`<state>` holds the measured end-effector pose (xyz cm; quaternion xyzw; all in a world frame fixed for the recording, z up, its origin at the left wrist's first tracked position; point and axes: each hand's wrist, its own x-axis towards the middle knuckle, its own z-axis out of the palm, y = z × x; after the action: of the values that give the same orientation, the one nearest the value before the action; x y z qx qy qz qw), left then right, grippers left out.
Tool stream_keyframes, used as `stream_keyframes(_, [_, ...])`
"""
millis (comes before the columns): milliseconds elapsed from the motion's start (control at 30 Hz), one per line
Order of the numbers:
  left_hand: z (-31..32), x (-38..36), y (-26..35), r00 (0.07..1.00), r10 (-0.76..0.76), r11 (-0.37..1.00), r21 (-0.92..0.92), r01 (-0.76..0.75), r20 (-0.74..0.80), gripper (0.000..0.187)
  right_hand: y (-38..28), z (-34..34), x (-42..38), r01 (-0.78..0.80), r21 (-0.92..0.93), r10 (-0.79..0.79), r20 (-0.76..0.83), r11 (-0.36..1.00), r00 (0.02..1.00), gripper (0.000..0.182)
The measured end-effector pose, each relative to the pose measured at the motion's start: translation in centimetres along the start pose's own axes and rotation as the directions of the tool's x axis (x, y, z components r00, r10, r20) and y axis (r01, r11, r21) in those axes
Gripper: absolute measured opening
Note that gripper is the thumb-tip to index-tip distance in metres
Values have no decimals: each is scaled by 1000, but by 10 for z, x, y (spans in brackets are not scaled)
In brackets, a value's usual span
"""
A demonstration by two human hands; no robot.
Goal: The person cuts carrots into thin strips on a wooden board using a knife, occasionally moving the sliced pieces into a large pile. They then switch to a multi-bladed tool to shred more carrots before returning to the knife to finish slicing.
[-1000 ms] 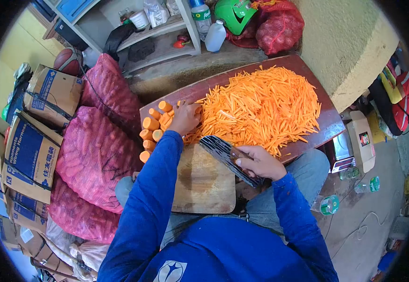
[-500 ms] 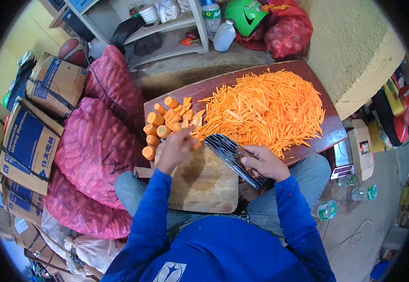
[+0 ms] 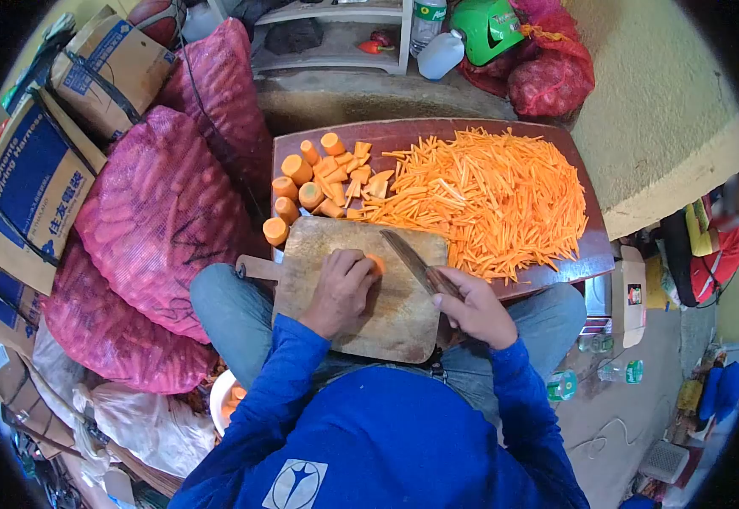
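My left hand (image 3: 341,290) rests on the wooden cutting board (image 3: 399,327), its fingers closed around a carrot piece (image 3: 376,265) that shows only at the fingertips. In my right hand (image 3: 476,309) is a knife (image 3: 409,257), gripped by the handle. Its blade points away from me over the board's right half, apart from the carrot piece. Beyond the board, a big heap of carrot strips (image 3: 492,204) covers the right of the brown table (image 3: 594,254). Thick carrot chunks (image 3: 285,209) and smaller cut pieces stand at its left.
Pink mesh sacks of carrots (image 3: 166,220) and cardboard boxes (image 3: 34,182) crowd the left side. A white bucket (image 3: 220,399) with orange pieces sits by my left leg. Plastic bottles (image 3: 562,384) lie on the floor at right. A green helmet (image 3: 488,30) is behind the table.
My left hand has come back from beside the carrot chunks to the board with a carrot piece. The knife has turned from its broad side to nearly edge-on. The view has shifted.
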<state>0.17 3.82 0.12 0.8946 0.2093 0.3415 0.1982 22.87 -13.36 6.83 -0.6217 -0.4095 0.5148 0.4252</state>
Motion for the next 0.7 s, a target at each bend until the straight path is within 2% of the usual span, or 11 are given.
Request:
stream_keyframes(33, [-1, -2, -2, 998, 59, 998, -8, -59, 35, 27, -3, 5, -2, -11, -9, 11, -1, 1000, 1000, 45])
stream_keyframes(100, [-2, -3, -3, 998, 46, 999, 8, -47, 48, 27, -11, 14, -5, 56, -169, -64, -44, 984, 997, 44])
stream_keyframes(167, [-1, -6, -4, 998, 30, 999, 24, -31, 58, 28, -17, 20, -8, 7, -142, -7, 5, 990, 1000, 44])
stream_keyframes(267, [-1, -9, -3, 997, 8, 1000, 16, -9, 82, 32, -17, 28, -14, 190, -398, -173, 77, 898, 982, 45])
stream_keyframes(400, [-8, -9, 3, 990, 71, 994, 71, -79, 119, 36, -24, 41, -25, 176, -427, -156, 82, 887, 984, 47])
stream_keyframes(467, [-9, -7, 4, 989, 91, 992, 80, -101, 120, 38, -17, 54, -34, 188, -573, -223, 9, 798, 975, 51])
stream_keyframes(567, [-10, -7, 4, 983, 100, 986, 115, -119, 157, 37, -31, 63, -45, 100, -545, -123, -5, 833, 992, 55])
stream_keyframes(700, [-8, -9, 2, 986, 102, 988, 100, -115, 131, 34, -37, 67, -47, 78, -559, -137, -63, 825, 989, 52])
